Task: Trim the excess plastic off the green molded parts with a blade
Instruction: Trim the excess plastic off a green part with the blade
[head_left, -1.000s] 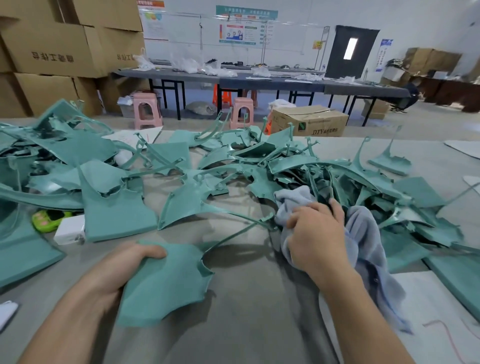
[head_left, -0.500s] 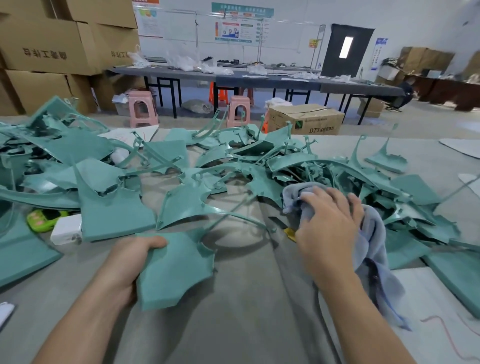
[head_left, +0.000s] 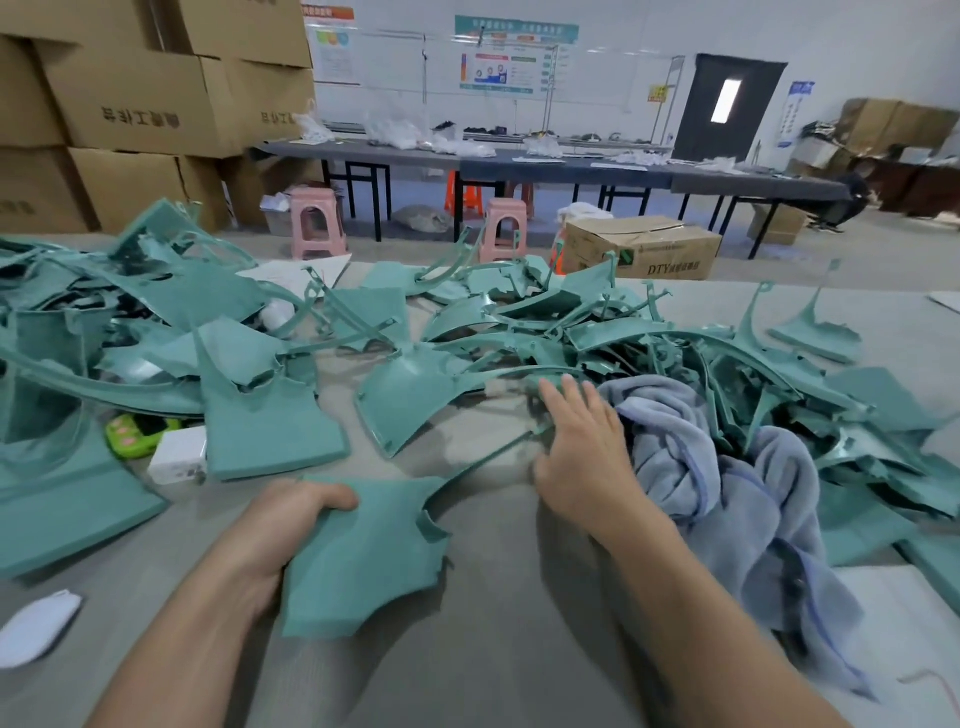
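Your left hand (head_left: 291, 525) pinches the thin, flat green molded plastic panel (head_left: 363, 561) by its edge, thumb on top; it seems light, stiff and ragged-rimmed, so hold the broad face, while your right hand (head_left: 582, 447) spreads open just beyond.

Left hand (head_left: 283, 530), lower middle of frame: thumb on top of green part (head_left: 363, 561), other fingers hidden under it, pinching edge. Right hand (head_left: 582, 452), middle: palm down, fingers (head_left: 574, 405) straight, pointing up. Both arms bare, coming in from bottom edge.
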